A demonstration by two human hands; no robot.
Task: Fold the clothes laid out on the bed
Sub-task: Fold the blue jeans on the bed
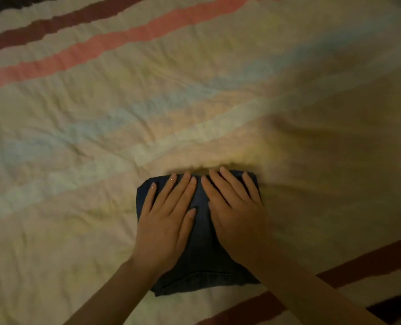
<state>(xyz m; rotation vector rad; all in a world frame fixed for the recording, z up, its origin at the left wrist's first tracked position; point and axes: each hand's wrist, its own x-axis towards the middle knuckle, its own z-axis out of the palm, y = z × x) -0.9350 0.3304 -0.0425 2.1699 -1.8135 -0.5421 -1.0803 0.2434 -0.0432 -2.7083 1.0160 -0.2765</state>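
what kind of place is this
Most likely a bedroom, dimly lit. A wrinkled striped bedspread fills the whole view, soft enough to crease under pressure. On it lies a folded dark denim garment, with the left hand and right hand pressing it flat.

You are looking down at a bed (pixel 101 141) covered by a wrinkled sheet with pastel bands and darker maroon and pink stripes toward 11 and 5 o'clock. Lying directly on it toward 6 o'clock is a folded dark blue garment (pixel 202 261), probably denim in this dim light.
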